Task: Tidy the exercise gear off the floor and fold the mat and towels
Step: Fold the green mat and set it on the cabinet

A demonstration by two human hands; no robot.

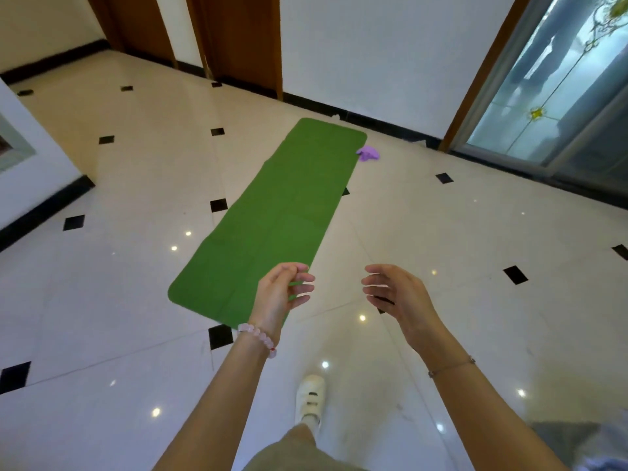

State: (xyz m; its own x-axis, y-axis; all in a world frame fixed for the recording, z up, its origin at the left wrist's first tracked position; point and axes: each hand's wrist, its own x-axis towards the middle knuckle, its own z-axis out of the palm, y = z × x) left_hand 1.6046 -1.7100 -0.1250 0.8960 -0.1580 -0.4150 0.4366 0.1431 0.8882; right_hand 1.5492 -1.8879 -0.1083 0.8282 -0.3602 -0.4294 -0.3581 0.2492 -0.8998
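Green mat [272, 212] lay flat on the floor [102, 300] at frame centre, purple item [368, 154] beside its far right corner. Left hand [282, 294] and right hand [397, 295] hovered lower centre, fingers relaxed, empty.

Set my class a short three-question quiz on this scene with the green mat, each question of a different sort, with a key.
1. True or false: the green mat lies unrolled, flat on the tiled floor.
2. Where is the purple item? A on the mat's middle; B on the floor beside the mat's far corner; C rolled inside the mat.
3. Fill in: the left hand and right hand each hold ____.
Key: 1 true; 2 B; 3 nothing.
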